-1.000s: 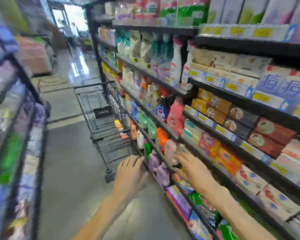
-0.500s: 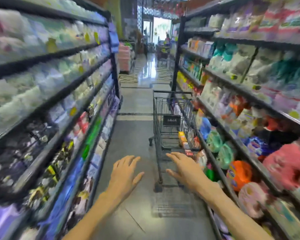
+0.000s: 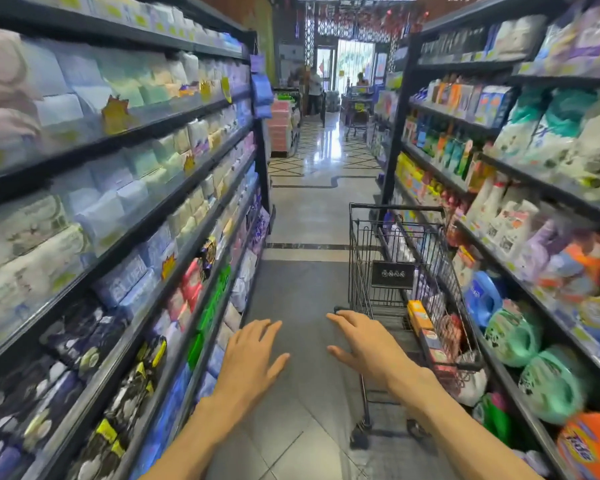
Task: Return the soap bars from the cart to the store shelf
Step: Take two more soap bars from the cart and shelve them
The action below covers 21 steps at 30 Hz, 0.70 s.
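Head view: we find both hands empty, left hand [image 3: 248, 358] and right hand [image 3: 368, 344] held out with fingers spread, the right nearest the cart [image 3: 395, 244], which stands against the right shelf [image 3: 520, 278]. The soap bars [image 3: 425, 327] lie in the cart's near end. In our judgement, a hasty reach could snag the wire wall or knock the bars loose.
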Available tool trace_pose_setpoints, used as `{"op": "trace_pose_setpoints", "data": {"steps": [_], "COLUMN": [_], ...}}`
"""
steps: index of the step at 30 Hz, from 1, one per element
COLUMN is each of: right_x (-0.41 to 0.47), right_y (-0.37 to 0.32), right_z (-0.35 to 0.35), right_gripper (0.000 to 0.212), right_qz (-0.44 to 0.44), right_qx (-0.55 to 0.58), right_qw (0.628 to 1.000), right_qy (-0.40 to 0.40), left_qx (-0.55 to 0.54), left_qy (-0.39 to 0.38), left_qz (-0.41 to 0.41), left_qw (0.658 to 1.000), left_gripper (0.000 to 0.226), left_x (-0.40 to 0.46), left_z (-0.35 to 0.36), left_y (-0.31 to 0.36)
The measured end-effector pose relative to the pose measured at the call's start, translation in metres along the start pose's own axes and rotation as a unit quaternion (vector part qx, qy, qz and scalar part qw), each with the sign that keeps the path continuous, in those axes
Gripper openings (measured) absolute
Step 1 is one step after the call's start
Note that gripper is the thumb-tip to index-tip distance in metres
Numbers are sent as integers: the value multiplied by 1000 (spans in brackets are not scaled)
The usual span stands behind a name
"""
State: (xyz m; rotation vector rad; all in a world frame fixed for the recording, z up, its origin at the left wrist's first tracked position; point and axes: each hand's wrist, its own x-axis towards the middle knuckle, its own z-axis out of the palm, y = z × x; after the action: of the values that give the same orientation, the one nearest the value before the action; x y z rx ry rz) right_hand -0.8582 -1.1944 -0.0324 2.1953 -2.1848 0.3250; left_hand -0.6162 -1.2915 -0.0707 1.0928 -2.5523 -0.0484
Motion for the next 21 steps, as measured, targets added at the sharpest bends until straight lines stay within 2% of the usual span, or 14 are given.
{"op": "trace_pose_setpoints", "data": {"steps": [13,16,21], "right_x": [229,266,317], "right_y": [142,175,236], "right_z": [13,21,32], "right_gripper": [66,66,66], "right_qz": [33,51,117], "right_qx": [14,11,1], "right_qw": [999,998,993], "right_qy": [-30,-32,-28], "left_qx": [5,-6,-25], "left_qy": [-14,-28,-34], "left_qz": [1,16,69], "left_qw": [1000,999,997], "left_gripper": [62,66,59], "left_x": [255,310,413], "left_z": [60,83,130], "left_y": [-70,-79,-92]}}
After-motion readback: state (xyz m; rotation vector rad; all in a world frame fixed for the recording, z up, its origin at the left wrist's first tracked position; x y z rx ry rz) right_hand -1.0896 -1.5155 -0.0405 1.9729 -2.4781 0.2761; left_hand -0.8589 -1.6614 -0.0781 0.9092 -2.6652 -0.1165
